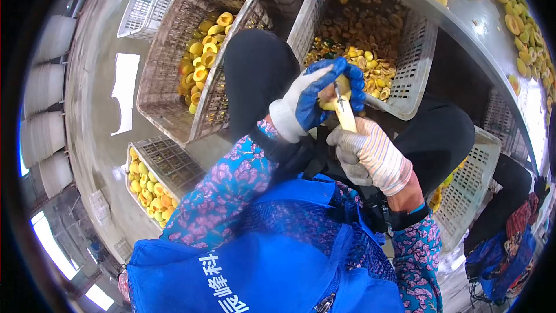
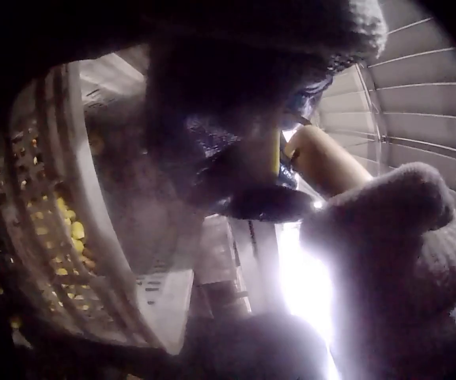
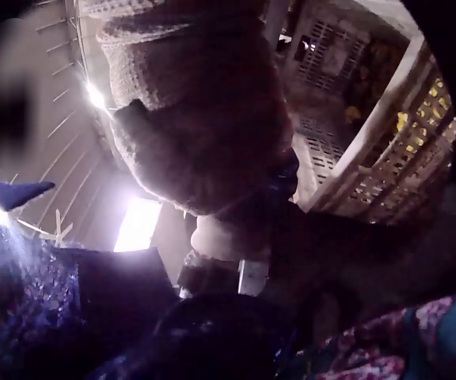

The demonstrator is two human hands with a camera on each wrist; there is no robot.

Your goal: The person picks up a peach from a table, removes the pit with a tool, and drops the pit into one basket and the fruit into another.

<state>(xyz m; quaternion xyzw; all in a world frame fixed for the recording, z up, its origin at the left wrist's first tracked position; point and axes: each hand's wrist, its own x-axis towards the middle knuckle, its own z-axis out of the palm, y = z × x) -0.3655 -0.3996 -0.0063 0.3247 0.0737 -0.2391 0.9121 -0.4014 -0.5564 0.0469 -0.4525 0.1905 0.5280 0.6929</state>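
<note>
My left hand (image 1: 307, 101), in a white glove with blue coating, holds a yellow peach (image 1: 343, 86) in its curled fingers; the fingers hide much of the fruit. In a striped knit glove, my right hand (image 1: 373, 153) grips a small tool by its pale yellow handle (image 1: 346, 117). The tool's thin metal end lies against the peach, and its exact shape is hard to make out. In the left wrist view the handle (image 2: 331, 162) runs from the right glove (image 2: 402, 253) up to the dark left glove (image 2: 220, 150). The right wrist view shows mostly the right glove (image 3: 196, 111).
Beyond my knees, a crate (image 1: 159, 75) contains peach halves (image 1: 202, 61), and another crate (image 1: 418, 75) contains yellow and brown scraps. A lower-left crate (image 1: 179, 162) has more fruit. More peaches cover a metal table (image 1: 475, 20). Another person (image 1: 504, 243) sits at the right, past a pale crate (image 1: 478, 179).
</note>
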